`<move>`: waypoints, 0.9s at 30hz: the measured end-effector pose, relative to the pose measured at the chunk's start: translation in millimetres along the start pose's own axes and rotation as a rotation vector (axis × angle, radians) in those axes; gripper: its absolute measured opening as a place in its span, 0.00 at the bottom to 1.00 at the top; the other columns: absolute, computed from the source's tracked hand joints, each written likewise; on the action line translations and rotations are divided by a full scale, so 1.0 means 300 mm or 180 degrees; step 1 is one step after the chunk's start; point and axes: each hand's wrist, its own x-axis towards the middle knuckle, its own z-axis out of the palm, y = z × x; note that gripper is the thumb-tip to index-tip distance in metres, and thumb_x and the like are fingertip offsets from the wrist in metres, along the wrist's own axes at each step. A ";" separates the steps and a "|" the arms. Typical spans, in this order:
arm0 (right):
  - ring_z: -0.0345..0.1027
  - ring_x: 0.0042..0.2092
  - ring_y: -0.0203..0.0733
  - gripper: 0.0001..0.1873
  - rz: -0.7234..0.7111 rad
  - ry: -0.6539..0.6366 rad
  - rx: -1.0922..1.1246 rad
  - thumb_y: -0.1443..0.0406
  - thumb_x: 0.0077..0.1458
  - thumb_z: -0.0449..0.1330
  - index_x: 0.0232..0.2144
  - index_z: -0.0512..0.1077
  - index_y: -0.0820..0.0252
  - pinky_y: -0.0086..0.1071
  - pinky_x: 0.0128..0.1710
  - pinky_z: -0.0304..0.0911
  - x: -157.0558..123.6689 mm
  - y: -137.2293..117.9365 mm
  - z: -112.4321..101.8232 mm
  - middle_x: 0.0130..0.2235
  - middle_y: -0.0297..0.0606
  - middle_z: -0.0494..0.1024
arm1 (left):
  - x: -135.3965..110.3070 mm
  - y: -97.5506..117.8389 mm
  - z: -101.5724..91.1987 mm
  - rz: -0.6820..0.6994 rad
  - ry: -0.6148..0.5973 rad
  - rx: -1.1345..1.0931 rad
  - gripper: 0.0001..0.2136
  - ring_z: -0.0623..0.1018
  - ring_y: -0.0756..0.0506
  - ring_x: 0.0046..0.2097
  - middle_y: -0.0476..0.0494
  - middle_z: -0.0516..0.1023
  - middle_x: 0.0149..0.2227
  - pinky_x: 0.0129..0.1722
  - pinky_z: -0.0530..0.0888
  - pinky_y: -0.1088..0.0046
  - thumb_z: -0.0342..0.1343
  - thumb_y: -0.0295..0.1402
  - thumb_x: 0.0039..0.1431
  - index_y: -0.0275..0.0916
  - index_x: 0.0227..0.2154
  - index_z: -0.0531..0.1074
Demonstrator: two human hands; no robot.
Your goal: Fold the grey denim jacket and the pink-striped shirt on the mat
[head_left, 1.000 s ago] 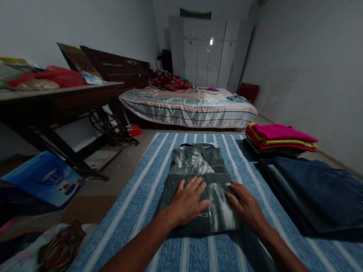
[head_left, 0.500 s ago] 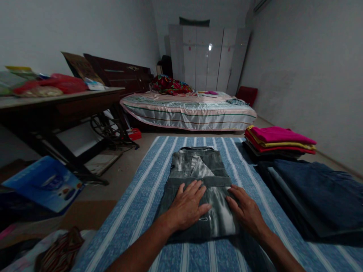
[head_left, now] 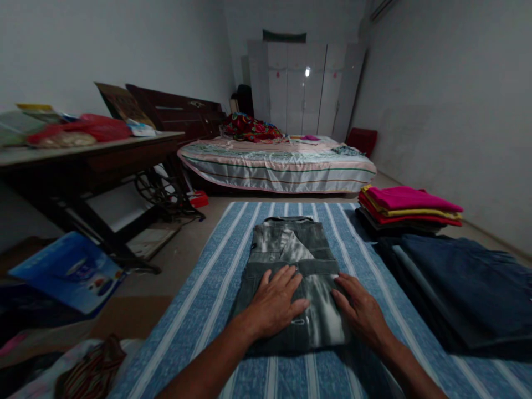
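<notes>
A folded grey denim jacket (head_left: 320,291) with whitish faded patches lies in front of me on a blue, white-striped cloth (head_left: 199,310). Its collar end points away from me. Across the left part of the lower half my left hand (head_left: 276,302) rests flat, fingers stretched out and slightly spread. My right hand (head_left: 361,305) lies on the right edge of the garment, its fingers extended and apart. Neither hand grips anything. The wrists and forearms come in from the bottom of the view.
To the right are a stack of folded clothes (head_left: 415,202), pink on top, and folded dark jeans (head_left: 469,282). Left stand a sewing-machine table (head_left: 137,143) and a blue box (head_left: 70,271). A bed (head_left: 278,166) and a wardrobe (head_left: 295,88) are at the back.
Both hands stay in the same place on the jacket. Only the camera view has shifted very slightly.
</notes>
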 end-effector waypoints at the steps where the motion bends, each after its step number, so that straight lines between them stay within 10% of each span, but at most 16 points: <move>1: 0.67 0.52 0.48 0.21 -0.0093 0.0103 -0.0198 0.58 0.62 0.46 0.47 0.70 0.65 0.39 0.50 0.65 -0.005 -0.004 -0.002 0.52 0.50 0.70 | -0.001 0.001 -0.002 -0.0009 -0.0011 0.0004 0.28 0.46 0.39 0.67 0.39 0.47 0.67 0.62 0.45 0.46 0.39 0.49 0.63 0.41 0.62 0.53; 10: 0.52 0.61 0.55 0.26 -0.1381 0.0124 -0.1246 0.58 0.56 0.56 0.56 0.64 0.58 0.51 0.59 0.48 -0.094 -0.141 0.008 0.59 0.47 0.63 | 0.012 -0.024 0.031 0.0075 0.0156 0.0095 0.29 0.47 0.39 0.67 0.39 0.49 0.66 0.62 0.46 0.48 0.38 0.50 0.63 0.42 0.62 0.54; 27: 0.54 0.60 0.53 0.28 -0.1069 -0.0231 -0.0901 0.52 0.56 0.56 0.57 0.63 0.56 0.51 0.59 0.48 -0.098 -0.163 0.004 0.59 0.44 0.65 | 0.018 -0.021 0.025 0.0022 0.0208 0.0182 0.29 0.49 0.40 0.66 0.40 0.50 0.66 0.62 0.46 0.48 0.37 0.51 0.62 0.41 0.62 0.55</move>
